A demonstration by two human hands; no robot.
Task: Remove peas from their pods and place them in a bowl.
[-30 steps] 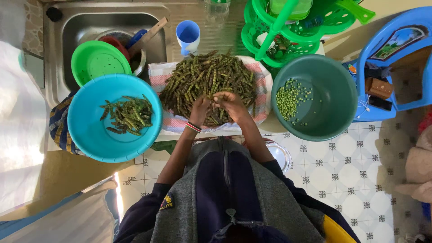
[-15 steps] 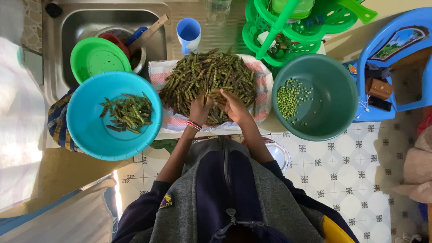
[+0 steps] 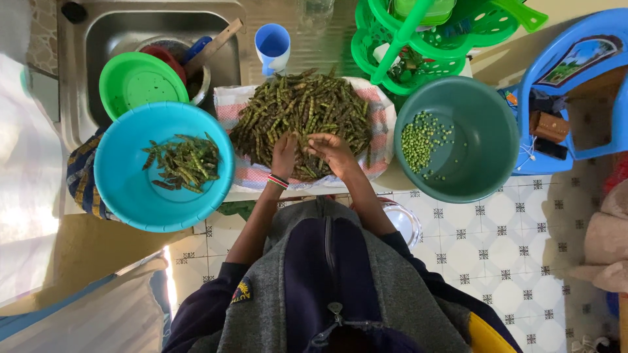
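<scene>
Left hand and right hand curled in pods, grip probably closed on one. Peas at 3 o'clock; spill risked if pod is burst.

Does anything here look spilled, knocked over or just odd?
Nothing stands out. The pea pods stay heaped on the checked cloth, the empty pods in the blue basin, the shelled peas in the green basin. Both hands, left hand and right hand, rest on the heap.

Single head camera, looking straight down, moderately high above the counter
</scene>
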